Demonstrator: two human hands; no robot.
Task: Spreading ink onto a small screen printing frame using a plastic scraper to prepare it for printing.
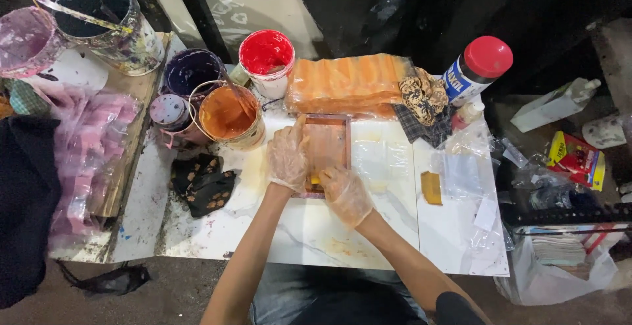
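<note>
Head view: paint tubs (pixel 227 114) beside frame (pixel 327 142)

Thin, clear, crinkled plastic gloves cover the left hand (pixel 287 157) and right hand (pixel 345 194). They rest on a small wooden-framed printing screen (pixel 327 147) with orange-stained mesh. The tabletop (pixel 316 233) is glossy white marble-look tile. The orange paint bucket (pixel 232 115) holds wet, shiny paint.

White marble-look tabletop (pixel 316 233), dark grimy floor (pixel 164 292), dim black backdrop (pixel 408 9).
</note>
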